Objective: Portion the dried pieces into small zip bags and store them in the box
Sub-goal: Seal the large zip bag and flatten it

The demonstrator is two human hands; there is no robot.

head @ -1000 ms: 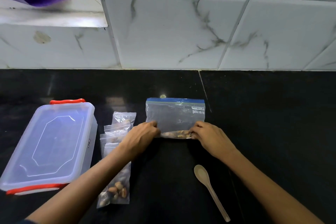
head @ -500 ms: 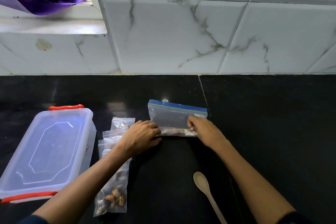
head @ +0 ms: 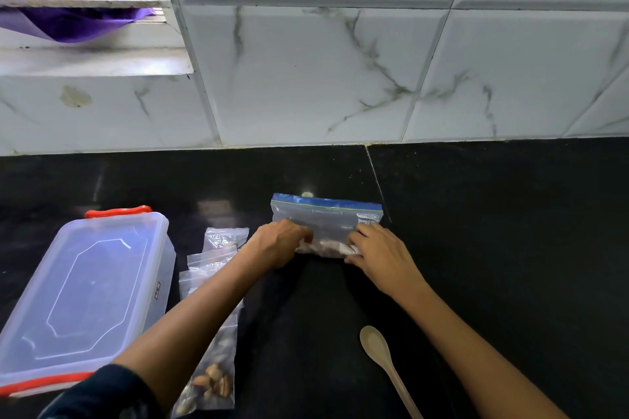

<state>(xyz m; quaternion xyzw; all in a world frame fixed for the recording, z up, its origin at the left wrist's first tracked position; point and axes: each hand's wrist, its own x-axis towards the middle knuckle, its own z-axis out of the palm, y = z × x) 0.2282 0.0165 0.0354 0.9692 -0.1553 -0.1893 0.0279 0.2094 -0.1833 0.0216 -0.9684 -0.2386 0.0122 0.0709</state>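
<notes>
Fingers [head: 354, 241] of both hands around the blue-topped bag's [head: 326, 218] rolled bottom.

A glossy black stone counter [head: 493, 248] carries a clear plastic lidded box with red clips [head: 85, 296] at the left, several small clear zip bags [head: 212, 374] beside it, a larger blue-topped zip bag [head: 326, 218] mid-counter, and a pale wooden spoon [head: 384, 360] nearer the front.
</notes>
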